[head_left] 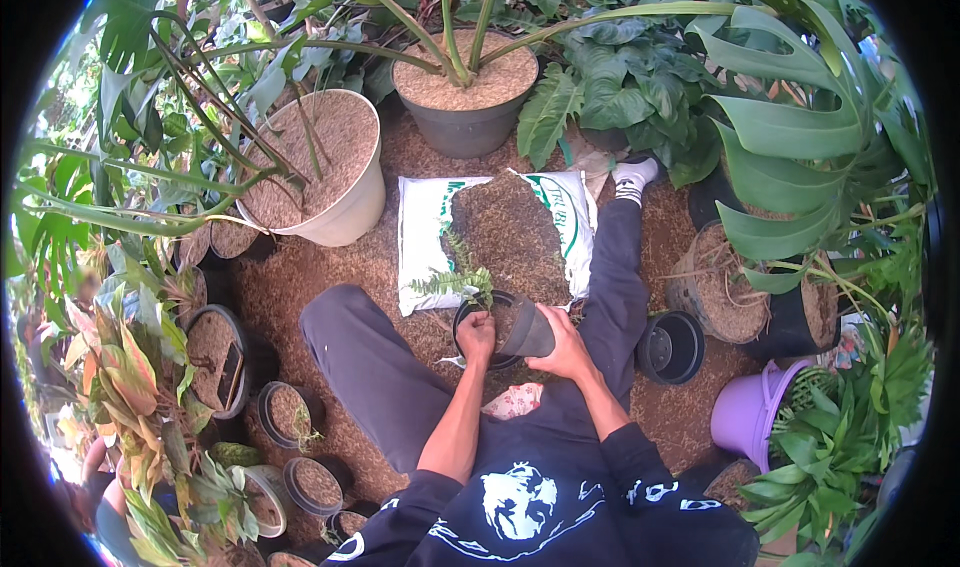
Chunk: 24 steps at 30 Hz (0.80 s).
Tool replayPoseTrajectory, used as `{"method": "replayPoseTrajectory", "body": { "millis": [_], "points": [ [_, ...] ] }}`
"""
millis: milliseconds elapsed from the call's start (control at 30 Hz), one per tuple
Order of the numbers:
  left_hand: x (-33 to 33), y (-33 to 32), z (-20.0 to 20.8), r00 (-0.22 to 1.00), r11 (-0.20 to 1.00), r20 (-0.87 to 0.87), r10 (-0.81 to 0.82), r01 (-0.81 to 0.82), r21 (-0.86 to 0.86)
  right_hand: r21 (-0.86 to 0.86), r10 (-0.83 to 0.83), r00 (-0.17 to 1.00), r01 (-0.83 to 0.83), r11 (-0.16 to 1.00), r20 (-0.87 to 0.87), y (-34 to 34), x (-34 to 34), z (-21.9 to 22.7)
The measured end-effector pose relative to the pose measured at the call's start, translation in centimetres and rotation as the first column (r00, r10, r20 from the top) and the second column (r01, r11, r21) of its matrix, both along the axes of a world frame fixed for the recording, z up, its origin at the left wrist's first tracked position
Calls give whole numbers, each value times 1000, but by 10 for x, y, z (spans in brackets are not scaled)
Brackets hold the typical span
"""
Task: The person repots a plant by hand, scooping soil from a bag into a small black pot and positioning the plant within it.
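I sit with my legs apart around a black plant pot (pixel 461 319), and a small green fern (pixel 458 283) stands up at it. My left hand (pixel 475 338) is closed at the base of the fern, over the pot's rim; its fingertips are partly hidden. In my right hand (pixel 563 346) is a smaller dark grey pot (pixel 531 333), tilted with its mouth toward the left, over the black pot. Brownish soil shows at that mouth. Just beyond lies a white bag (pixel 420 252), cut open, with dark potting soil (pixel 507 232) in it.
An empty black pot (pixel 670 348) stands by my right knee. Further right is a purple bucket (pixel 745 414). Large potted plants in a white pot (pixel 340 202) and a grey pot (pixel 465 127) stand beyond. Several small pots, including one black pot (pixel 290 414), line the left.
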State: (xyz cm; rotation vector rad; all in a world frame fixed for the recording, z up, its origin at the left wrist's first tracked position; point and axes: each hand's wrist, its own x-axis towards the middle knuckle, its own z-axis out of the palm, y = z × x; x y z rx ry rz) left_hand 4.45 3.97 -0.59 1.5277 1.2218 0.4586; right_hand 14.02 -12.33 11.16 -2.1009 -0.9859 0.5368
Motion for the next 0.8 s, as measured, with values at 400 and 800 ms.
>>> {"method": "replayPoseTrajectory", "body": {
  "millis": [400, 800],
  "points": [
    [-1, 5, -6, 999, 999, -7, 32, -32, -22, 38, 5, 1000, -6, 999, 26, 5, 0, -2],
    [1, 4, 2, 999, 998, -43, 31, -34, -55, 1, -40, 999, 40, 999, 20, 7, -4, 1]
  ]
}}
